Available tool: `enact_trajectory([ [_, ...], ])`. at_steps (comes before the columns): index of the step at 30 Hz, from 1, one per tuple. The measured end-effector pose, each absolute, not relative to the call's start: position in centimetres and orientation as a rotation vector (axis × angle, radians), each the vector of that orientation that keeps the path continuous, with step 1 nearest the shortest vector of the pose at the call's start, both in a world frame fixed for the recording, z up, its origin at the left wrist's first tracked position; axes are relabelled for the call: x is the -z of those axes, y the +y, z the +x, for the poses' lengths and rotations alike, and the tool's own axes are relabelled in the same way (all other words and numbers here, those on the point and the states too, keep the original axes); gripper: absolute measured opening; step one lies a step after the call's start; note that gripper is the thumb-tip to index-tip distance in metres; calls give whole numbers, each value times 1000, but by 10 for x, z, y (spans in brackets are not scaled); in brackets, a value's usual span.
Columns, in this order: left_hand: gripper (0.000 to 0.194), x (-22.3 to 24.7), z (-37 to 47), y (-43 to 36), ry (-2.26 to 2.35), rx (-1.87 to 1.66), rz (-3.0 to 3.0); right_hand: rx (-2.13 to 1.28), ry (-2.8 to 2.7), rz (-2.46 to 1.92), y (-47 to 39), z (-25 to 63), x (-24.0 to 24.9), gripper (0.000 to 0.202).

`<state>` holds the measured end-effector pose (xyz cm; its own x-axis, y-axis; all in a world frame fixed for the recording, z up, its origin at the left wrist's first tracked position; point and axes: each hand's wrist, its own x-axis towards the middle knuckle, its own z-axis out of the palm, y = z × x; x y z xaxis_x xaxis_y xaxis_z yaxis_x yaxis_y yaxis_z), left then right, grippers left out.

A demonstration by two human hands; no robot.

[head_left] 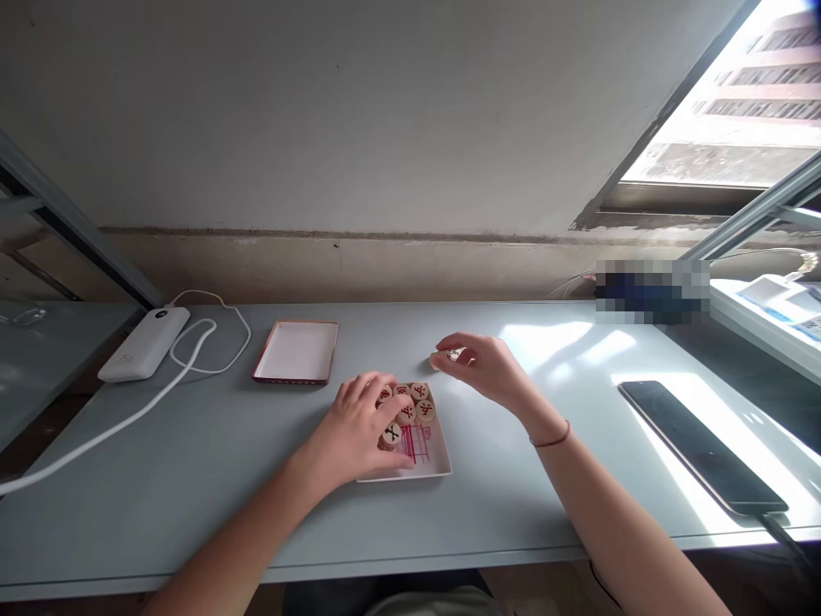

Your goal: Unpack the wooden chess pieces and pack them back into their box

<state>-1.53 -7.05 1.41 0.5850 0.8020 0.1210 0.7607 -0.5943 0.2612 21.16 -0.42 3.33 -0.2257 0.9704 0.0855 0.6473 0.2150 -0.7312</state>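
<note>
A shallow square box [440, 458] holds several round wooden Chinese chess pieces [424, 411], with characters on top, in its far part. Pink printed lines show on its bare floor at the near side. My left hand [352, 423] lies over the box's left side, thumb and fingers apart, hiding that edge and some pieces. Whether it presses on a piece I cannot tell. Just beyond the box's far right corner, my right hand [484, 364] is closed in a pinch around Chinese chess pieces [449, 354] at the tabletop; its fingers partly cover them.
A box lid [298, 351] lies inside up, left of the box. Farther left, a white power bank [144, 345] has a white cable [138, 415] running across the table. A phone [702, 449] with a cord lies at right. A wall [359, 265] bounds the table's back.
</note>
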Motion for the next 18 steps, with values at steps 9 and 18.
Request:
enact_trajectory([
  [9, 68, -2, -20, -49, 1446, -259, 2435, -945, -1862, -1372, -13, 213, -25, 30],
  [18, 60, -10, -19, -40, 1271, -714, 2528, -1246, -1734, -1130, -31, 191, -21, 30],
])
